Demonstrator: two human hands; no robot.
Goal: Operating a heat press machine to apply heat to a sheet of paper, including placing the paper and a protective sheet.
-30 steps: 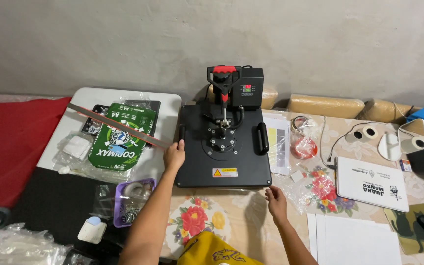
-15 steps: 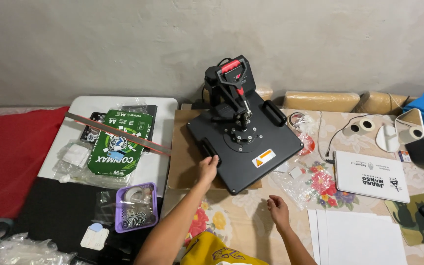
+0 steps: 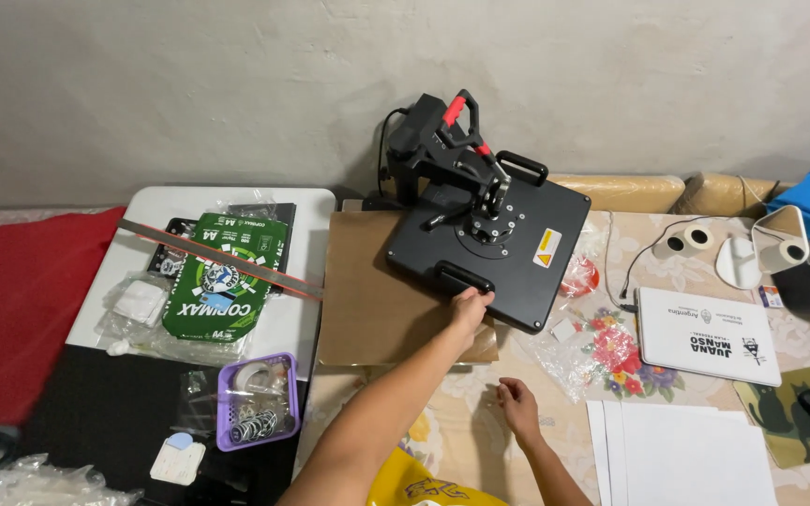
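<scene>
Fingers of the left hand (image 3: 469, 306) are curling around the near handle of the black flat-plate heat press (image 3: 487, 239), which is sitting skewed on the desk (image 3: 480, 440), partly overlapping a brown cardboard sheet (image 3: 367, 290). The right hand (image 3: 517, 405) is resting half open on the flowered cloth nearer the person, holding nothing. Judging by the grip, the press is being turned into position; squaring it would call for a firm hold on that handle. A white laptop (image 3: 705, 334) is lying to the right.
</scene>
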